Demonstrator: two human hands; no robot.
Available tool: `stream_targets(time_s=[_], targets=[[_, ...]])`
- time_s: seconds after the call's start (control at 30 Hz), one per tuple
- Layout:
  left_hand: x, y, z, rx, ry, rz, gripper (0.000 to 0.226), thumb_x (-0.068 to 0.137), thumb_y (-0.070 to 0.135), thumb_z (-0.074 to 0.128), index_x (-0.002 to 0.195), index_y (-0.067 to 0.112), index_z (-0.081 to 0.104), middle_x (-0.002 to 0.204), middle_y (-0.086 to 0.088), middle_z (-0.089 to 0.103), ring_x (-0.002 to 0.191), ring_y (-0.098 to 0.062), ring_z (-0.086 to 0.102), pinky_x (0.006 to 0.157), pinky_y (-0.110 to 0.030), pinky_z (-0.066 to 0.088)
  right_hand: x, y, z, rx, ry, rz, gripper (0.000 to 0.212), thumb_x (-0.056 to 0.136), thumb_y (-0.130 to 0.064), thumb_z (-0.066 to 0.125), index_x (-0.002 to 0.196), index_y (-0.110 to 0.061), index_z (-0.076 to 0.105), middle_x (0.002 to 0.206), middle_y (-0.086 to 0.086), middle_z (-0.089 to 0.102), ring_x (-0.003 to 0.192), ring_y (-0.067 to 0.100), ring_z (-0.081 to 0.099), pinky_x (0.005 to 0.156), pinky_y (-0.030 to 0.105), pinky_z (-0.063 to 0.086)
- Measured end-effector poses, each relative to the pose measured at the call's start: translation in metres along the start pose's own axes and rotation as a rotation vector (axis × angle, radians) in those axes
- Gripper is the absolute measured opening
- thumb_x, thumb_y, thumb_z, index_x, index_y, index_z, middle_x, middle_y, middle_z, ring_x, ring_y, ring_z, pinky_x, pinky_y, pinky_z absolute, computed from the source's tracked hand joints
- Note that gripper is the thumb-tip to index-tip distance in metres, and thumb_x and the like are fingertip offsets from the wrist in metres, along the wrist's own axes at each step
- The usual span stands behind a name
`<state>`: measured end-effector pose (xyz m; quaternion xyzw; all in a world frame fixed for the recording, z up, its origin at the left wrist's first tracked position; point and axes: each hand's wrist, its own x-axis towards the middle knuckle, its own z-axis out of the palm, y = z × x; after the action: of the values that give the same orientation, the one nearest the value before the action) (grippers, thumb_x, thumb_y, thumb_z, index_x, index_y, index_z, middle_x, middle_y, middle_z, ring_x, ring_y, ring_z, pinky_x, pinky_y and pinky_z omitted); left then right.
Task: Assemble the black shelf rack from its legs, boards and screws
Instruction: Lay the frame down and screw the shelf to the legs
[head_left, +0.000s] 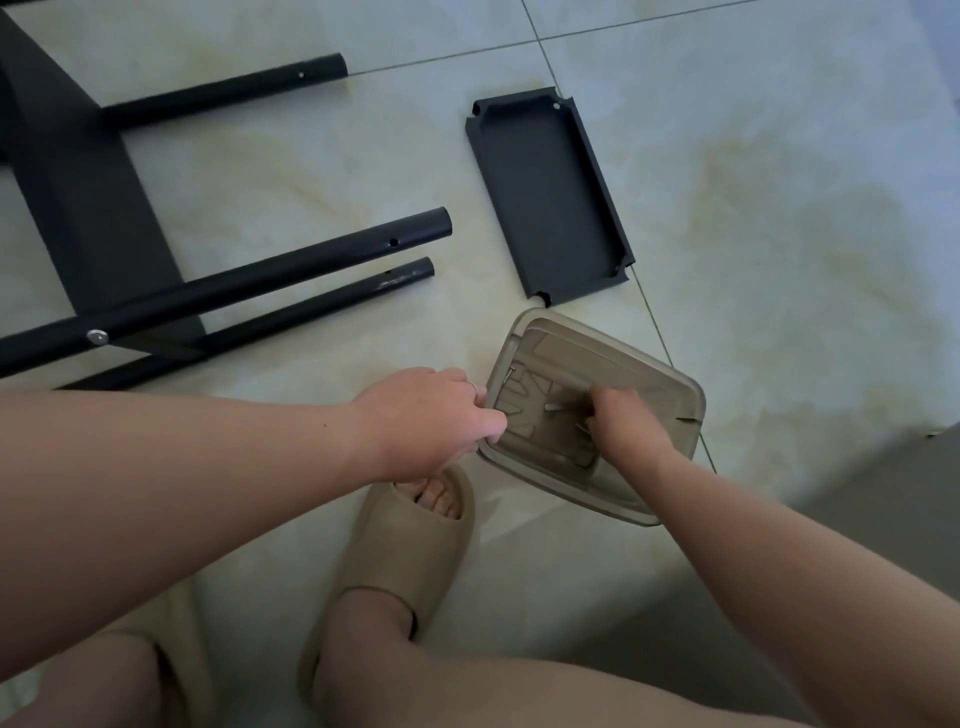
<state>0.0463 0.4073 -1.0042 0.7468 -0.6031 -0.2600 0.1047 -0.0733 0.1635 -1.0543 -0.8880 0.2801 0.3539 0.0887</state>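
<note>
A half-built black rack (88, 208) lies on the floor at the left, with three black tube legs (291, 265) pointing right and one silver screw (97, 336) in a leg. A loose black shelf board (545, 192) lies upside down to the right of the legs. Below it sits a clear brownish plastic box (639, 374) holding silver screws (551, 407). My left hand (431, 421) grips the box's left rim. My right hand (623, 426) reaches inside the box, fingers curled down among the screws; what they hold is hidden.
The floor is pale glossy tile (779, 208) with open room to the right. My feet in beige slippers (410, 545) are just below the box. A grey surface edge (883, 493) sits at the lower right.
</note>
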Motion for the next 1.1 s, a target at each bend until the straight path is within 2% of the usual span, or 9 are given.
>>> stream_targets(time_s=[0.23, 0.33, 0.4, 0.5, 0.6, 0.7, 0.8, 0.93, 1.1], targets=[[0.001, 0.000, -0.003, 0.023, -0.062, -0.013, 0.024, 0.103, 0.029, 0.043, 0.125, 0.033, 0.053, 0.103, 0.003, 0.052, 0.098, -0.019, 0.050, 0.071, -0.030, 0.032, -0.004, -0.003, -0.004, 0.056, 0.045, -0.035, 0.025, 0.091, 0.002, 0.047, 0.109, -0.007, 0.062, 0.110, 0.019, 0.064, 0.099, 0.038, 0.062, 0.081, 0.041, 0.053], [-0.001, -0.002, -0.009, 0.019, -0.100, 0.001, 0.034, 0.103, 0.030, 0.045, 0.136, 0.035, 0.045, 0.116, 0.000, 0.057, 0.108, -0.023, 0.054, 0.073, -0.032, 0.041, -0.014, -0.007, -0.013, 0.229, 0.137, -0.023, 0.019, 0.093, -0.006, 0.055, 0.107, -0.009, 0.068, 0.102, 0.014, 0.070, 0.088, 0.030, 0.064, 0.076, 0.035, 0.053], [-0.005, -0.004, -0.021, -0.036, -0.121, -0.042, 0.041, 0.102, 0.029, 0.045, 0.141, 0.034, 0.039, 0.119, 0.002, 0.058, 0.107, -0.023, 0.055, 0.078, -0.038, 0.049, -0.025, -0.014, -0.027, 0.381, 0.199, -0.057, 0.015, 0.095, -0.009, 0.061, 0.106, -0.013, 0.070, 0.096, 0.005, 0.071, 0.079, 0.018, 0.064, 0.068, 0.023, 0.050], [-0.007, -0.013, -0.048, -0.169, -0.090, -0.232, 0.027, 0.102, 0.032, 0.043, 0.127, 0.030, 0.053, 0.114, 0.006, 0.061, 0.104, -0.018, 0.057, 0.084, -0.037, 0.049, -0.047, -0.037, -0.061, 0.642, 0.266, -0.138, 0.010, 0.097, -0.012, 0.066, 0.095, -0.022, 0.068, 0.084, -0.006, 0.068, 0.076, 0.009, 0.066, 0.064, 0.017, 0.050], [-0.010, -0.023, -0.081, -0.507, -0.024, -0.517, 0.026, 0.102, 0.033, 0.045, 0.105, 0.020, 0.067, 0.103, 0.006, 0.069, 0.095, -0.015, 0.064, 0.081, -0.033, 0.050, -0.072, -0.073, -0.102, 0.822, 0.317, -0.276, 0.012, 0.095, -0.013, 0.068, 0.088, -0.023, 0.069, 0.071, -0.006, 0.069, 0.066, 0.007, 0.065, 0.069, 0.023, 0.054], [-0.026, -0.029, -0.113, -1.135, 0.032, -0.806, 0.033, 0.104, 0.033, 0.044, 0.101, 0.013, 0.070, 0.098, -0.002, 0.075, 0.084, -0.018, 0.072, 0.071, -0.030, 0.055, -0.097, -0.116, -0.140, 0.853, 0.314, -0.453, 0.012, 0.095, -0.016, 0.068, 0.086, -0.022, 0.070, 0.075, -0.004, 0.072, 0.068, 0.014, 0.067, 0.071, 0.027, 0.057], [-0.054, -0.037, -0.139, -1.563, 0.072, -0.861, 0.046, 0.107, 0.039, 0.036, 0.104, 0.007, 0.069, 0.102, -0.010, 0.077, 0.089, -0.024, 0.076, 0.075, -0.034, 0.058, -0.119, -0.159, -0.166, 0.800, 0.300, -0.610, 0.014, 0.093, -0.016, 0.071, 0.084, -0.026, 0.070, 0.075, -0.009, 0.072, 0.069, 0.007, 0.067, 0.069, 0.021, 0.054], [-0.091, -0.053, -0.156, -1.799, 0.062, -0.810, 0.053, 0.108, 0.043, 0.031, 0.104, 0.004, 0.067, 0.099, -0.015, 0.075, 0.092, -0.028, 0.075, 0.072, -0.033, 0.059, -0.136, -0.208, -0.183, 0.564, 0.295, -0.778, 0.012, 0.089, -0.013, 0.074, 0.092, -0.024, 0.073, 0.078, -0.014, 0.070, 0.077, 0.002, 0.064, 0.071, 0.011, 0.046], [-0.133, -0.077, -0.153, -1.913, 0.131, -0.877, 0.051, 0.106, 0.041, 0.036, 0.084, 0.006, 0.066, 0.071, -0.009, 0.066, 0.059, -0.019, 0.065, 0.047, -0.021, 0.047, -0.143, -0.251, -0.181, 0.422, 0.317, -0.867, 0.020, 0.093, -0.016, 0.070, 0.112, -0.021, 0.069, 0.100, -0.010, 0.070, 0.091, 0.003, 0.063, 0.078, 0.013, 0.049]])
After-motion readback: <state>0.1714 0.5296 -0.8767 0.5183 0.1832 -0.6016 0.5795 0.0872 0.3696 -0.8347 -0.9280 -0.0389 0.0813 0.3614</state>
